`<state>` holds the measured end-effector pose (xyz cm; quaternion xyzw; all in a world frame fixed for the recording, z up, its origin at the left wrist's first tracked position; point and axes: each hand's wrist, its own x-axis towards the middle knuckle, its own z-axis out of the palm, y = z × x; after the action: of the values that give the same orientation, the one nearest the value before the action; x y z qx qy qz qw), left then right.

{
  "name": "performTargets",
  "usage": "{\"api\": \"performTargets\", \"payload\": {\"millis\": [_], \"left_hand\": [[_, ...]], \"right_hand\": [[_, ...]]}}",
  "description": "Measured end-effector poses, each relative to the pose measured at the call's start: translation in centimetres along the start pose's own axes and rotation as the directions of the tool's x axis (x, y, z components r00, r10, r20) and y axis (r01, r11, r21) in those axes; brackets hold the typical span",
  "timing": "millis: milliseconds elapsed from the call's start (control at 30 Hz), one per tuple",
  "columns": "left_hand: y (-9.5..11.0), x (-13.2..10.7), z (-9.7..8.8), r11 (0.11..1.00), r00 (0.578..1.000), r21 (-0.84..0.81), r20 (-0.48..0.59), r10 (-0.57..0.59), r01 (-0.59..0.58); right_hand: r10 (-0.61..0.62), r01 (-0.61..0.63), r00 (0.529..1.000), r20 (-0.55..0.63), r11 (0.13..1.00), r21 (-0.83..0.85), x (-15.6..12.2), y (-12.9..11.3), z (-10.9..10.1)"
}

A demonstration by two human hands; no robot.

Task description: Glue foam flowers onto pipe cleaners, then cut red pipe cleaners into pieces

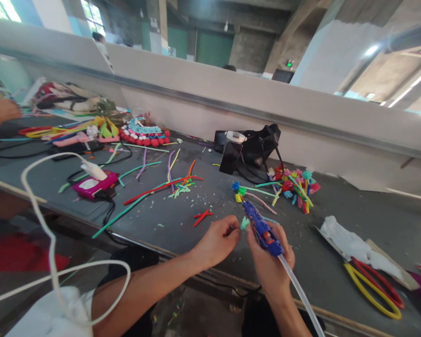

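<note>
Glue gun [263,231]: bright blue, red patches.
Glue stick [298,290]: translucent milky white.
Tuft [244,223] by the nozzle: pale green.
Worktop [182,220]: dark grey, speckled with pale scraps.
Loose stems [150,190]: green, red, purple, orange, yellow.
Flower bundle [294,187]: red, pink, teal, yellow, green.
Bag [259,147]: black.
Box [94,185]: magenta, white label.
Cable [51,243]: white.
Loops [379,281]: one red, one yellow.
Round piece [144,133]: red and white pompom rim, light blue top.

I see my right hand [271,264] wrapped around a blue glue gun [261,229], with a clear glue stick [298,292] trailing from its back. My left hand [217,241] has its fingertips closed, touching a small green piece [244,223] beside the gun. Loose pipe cleaners [161,186] lie scattered over the grey surface [182,220], and a black bag [259,147] sits behind.
</note>
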<state>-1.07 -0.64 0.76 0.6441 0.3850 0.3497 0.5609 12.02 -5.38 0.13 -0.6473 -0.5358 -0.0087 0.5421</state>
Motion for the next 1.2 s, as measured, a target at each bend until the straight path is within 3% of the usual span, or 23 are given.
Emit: {"api": "performTargets", "payload": {"millis": [167,267,367,567,833,1200], "left_hand": [[0.7,-0.1,-0.2,0.983,0.993,-0.136,0.024,-0.117,0.119],[1.4,-0.1,-0.7,0.891,0.959,-0.356,0.129,-0.252,0.282],[2.0,0.0,-1.3,0.791,0.934,-0.498,0.227,-0.275,0.354],[2.3,0.2,-1.9,0.706,0.923,-0.599,0.307,-0.233,0.377],[2.0,0.1,-2.0,0.683,0.919,-0.628,0.352,-0.178,0.373],[2.1,0.0,-2.2,0.658,0.912,-0.647,0.376,-0.165,0.386]], "right_hand": [[0.088,-0.086,0.996,-0.018,0.994,0.07,0.1,-0.4,-0.2],[0.208,-0.196,0.975,-0.078,0.971,0.137,0.5,-0.7,-0.7],[0.308,-0.281,0.943,-0.125,0.94,0.192,0.9,-1.2,-1.2],[0.407,-0.376,0.91,-0.074,0.888,0.266,1.0,-1.2,-1.7],[0.493,-0.432,0.869,-0.05,0.802,0.412,0.2,0.0,-1.0],[0.586,-0.501,0.81,0.011,0.682,0.533,0.8,-0.5,-0.6]]}}
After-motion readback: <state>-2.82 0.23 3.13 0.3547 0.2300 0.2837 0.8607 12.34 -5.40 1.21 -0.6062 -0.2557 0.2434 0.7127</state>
